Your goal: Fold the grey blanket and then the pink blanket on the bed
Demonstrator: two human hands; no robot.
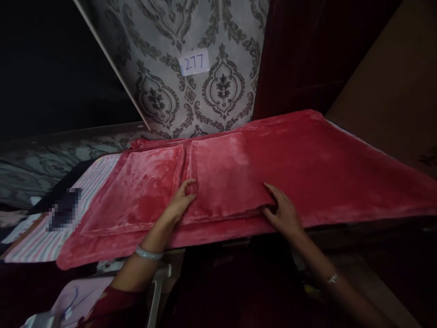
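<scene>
A red plush blanket (327, 168) lies spread on the surface before me. Two folded red plush pieces rest on it: a left folded section (136, 191) and a right folded section (225, 177), with a narrow gap between them. My left hand (180, 202) touches the left edge of the right section, its thumb and forefinger apart. At that section's lower right corner is my right hand (283, 212), thumb and fingers spread. Whether its hidden fingers reach under the cloth, I cannot tell.
A striped cloth (37, 246) lies under the blanket's left end, with a dark blurred patch (64, 209) on it. A dark screen-like panel (61, 68) stands at the back left. Behind is patterned wallpaper (223, 86) bearing a paper label (194, 62) marked 277. A brown panel (399, 91) rises at right.
</scene>
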